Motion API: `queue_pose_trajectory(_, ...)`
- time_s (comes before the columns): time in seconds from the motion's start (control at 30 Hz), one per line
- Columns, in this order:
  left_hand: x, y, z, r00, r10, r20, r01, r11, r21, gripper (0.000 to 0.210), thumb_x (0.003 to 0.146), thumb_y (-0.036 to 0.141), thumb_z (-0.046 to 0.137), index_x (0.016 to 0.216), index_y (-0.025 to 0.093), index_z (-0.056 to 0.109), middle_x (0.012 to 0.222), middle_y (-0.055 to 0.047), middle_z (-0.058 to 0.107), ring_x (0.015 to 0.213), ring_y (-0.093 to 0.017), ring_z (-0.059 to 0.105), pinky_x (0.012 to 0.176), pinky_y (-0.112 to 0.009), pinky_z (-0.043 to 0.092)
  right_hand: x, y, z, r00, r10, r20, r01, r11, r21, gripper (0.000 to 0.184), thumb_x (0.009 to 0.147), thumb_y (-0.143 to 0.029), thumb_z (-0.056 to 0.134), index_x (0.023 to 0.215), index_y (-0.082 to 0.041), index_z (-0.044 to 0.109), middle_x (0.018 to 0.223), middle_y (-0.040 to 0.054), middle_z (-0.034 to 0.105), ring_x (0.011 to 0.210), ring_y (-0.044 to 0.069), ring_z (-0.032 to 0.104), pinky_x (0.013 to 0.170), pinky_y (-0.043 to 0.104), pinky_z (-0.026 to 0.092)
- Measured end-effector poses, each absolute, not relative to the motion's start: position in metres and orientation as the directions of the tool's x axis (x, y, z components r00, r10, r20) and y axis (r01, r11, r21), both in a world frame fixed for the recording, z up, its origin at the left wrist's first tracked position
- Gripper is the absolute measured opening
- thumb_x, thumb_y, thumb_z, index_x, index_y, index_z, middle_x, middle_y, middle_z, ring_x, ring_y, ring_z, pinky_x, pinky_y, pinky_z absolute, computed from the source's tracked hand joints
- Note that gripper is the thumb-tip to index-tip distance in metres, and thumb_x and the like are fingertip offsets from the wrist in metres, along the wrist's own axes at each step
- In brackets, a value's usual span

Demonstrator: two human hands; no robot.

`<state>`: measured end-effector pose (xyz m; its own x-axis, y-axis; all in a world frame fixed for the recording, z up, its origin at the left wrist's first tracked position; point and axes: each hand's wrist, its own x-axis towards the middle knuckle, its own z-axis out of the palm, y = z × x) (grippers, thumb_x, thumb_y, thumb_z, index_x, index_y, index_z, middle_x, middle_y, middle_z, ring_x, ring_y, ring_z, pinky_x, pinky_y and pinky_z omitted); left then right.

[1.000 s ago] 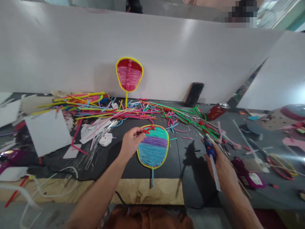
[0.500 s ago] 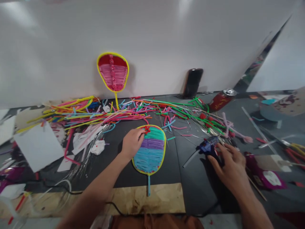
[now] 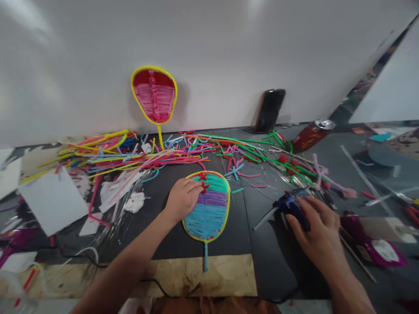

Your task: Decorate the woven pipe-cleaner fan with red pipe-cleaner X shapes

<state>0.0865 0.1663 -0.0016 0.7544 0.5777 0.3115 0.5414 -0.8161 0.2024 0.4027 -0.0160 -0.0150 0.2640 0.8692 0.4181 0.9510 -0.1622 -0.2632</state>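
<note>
The pipe-cleaner fan [image 3: 209,216], banded green, purple and blue inside a yellow rim, lies flat in front of me. Two small red pipe-cleaner flowers show on its upper part, an upper flower [image 3: 203,176] and a lower flower [image 3: 204,188]. My left hand [image 3: 183,199] is closed, with thumb and fingertips pinching the lower flower against the green band. To the right, my right hand [image 3: 319,222] curls over a dark blue glue gun [image 3: 293,205] resting on the table, a translucent glue stick [image 3: 264,219] jutting from it.
A second fan [image 3: 154,98], pink and red, stands against the white wall. Heaped pipe cleaners [image 3: 137,157] stretch along the back. Behind them are a phone [image 3: 270,111] and a red can [image 3: 312,135]. White cards [image 3: 57,200] lie left; a purple packet [image 3: 373,240] lies right.
My left hand has shifted slightly down the fan, from the upper red flower to the lower one. Both flowers now show. My right hand stays on the glue gun, and the view has tilted slightly.
</note>
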Motion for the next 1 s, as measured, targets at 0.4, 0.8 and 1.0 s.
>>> queue_pose_trajectory(0.4, 0.084, 0.148, 0.013, 0.682, 0.673, 0.287, 0.681, -0.727, 0.088, 0.025, 0.087, 0.031, 0.051, 0.105, 0.025, 0.067, 0.112, -0.006, 0.067, 0.109, -0.029, 0.049, 0.097, -0.051, 0.028, 0.395, -0.014, -0.014, 0.213, 0.867, 0.451, 0.964, -0.113, -0.239, 0.042, 0.090, -0.045, 0.042, 0.119, -0.017, 0.054, 0.117, 0.0172, 0.050, 0.105, 0.031, 0.049, 0.090, 0.050, 0.040)
queue_pose_trajectory(0.8, 0.084, 0.144, 0.002, 0.709, 0.674, 0.207, 0.667, -0.736, 0.110, 0.035, 0.088, 0.042, 0.048, 0.115, 0.025, 0.062, 0.112, -0.007, 0.067, 0.109, -0.030, 0.049, 0.100, -0.052, 0.020, 0.393, -0.016, -0.017, 0.207, 0.868, 0.452, 0.964, -0.102, -0.246, 0.041, 0.090, -0.044, 0.042, 0.118, -0.017, 0.055, 0.115, 0.0161, 0.050, 0.105, 0.030, 0.049, 0.092, 0.049, 0.040)
queue_pose_trajectory(1.0, 0.084, 0.145, 0.006, 0.721, 0.667, 0.188, 0.658, -0.744, 0.117, 0.037, 0.088, 0.045, 0.048, 0.115, 0.023, 0.062, 0.110, -0.007, 0.067, 0.109, -0.029, 0.049, 0.099, -0.052, 0.020, 0.394, -0.016, -0.019, 0.208, 0.869, 0.448, 0.961, -0.098, -0.258, 0.040, 0.090, -0.043, 0.043, 0.121, -0.020, 0.054, 0.116, 0.0150, 0.050, 0.107, 0.031, 0.049, 0.091, 0.050, 0.040)
